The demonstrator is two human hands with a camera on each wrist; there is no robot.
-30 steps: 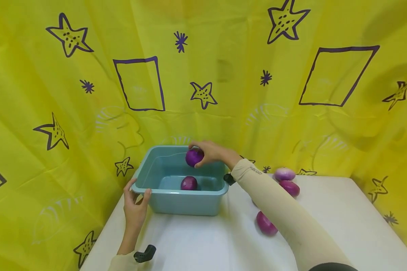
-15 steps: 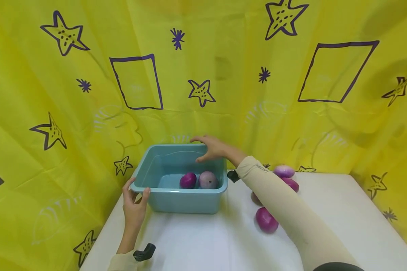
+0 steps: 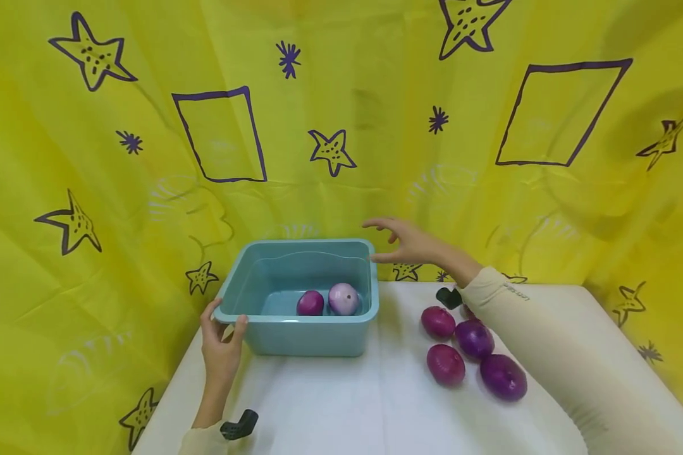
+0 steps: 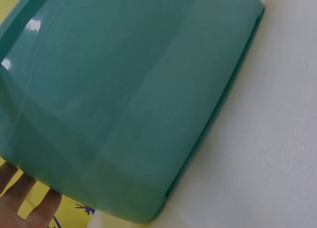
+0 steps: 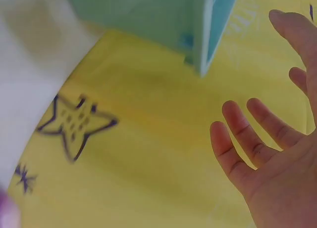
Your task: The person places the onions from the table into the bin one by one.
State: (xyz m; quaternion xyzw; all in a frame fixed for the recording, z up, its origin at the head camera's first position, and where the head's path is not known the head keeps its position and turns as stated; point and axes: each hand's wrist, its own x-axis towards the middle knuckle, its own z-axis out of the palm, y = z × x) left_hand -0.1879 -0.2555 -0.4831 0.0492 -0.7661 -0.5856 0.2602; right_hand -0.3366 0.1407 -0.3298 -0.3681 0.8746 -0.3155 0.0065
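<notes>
My left hand [image 3: 222,357] grips the front left corner of a teal plastic tub [image 3: 307,339], thumb over the front rim and fingers round the side. In the left wrist view the tub's wall [image 4: 129,99] fills much of the picture, with some fingers [image 4: 43,208] at its lower edge. Two onions lie side by side in the tub: a deep purple one [image 3: 310,303] and a paler one [image 3: 344,299]. Beside the tub's back right corner, my right hand [image 3: 410,245] is raised with fingers spread; the right wrist view shows its palm [image 5: 287,188] bare.
To the right of the tub, several red onions [image 3: 446,365] lie in a loose group on the white table [image 3: 319,404]. The right sleeve [image 3: 552,347] passes over the back of that group, hiding part of it. A yellow curtain [image 3: 296,208] with drawn stars hangs behind the table.
My right hand has let go of the pale onion, which now sits beside the darker one in the tub. The hand has then moved right, out past the rim. My left hand keeps its grip.
</notes>
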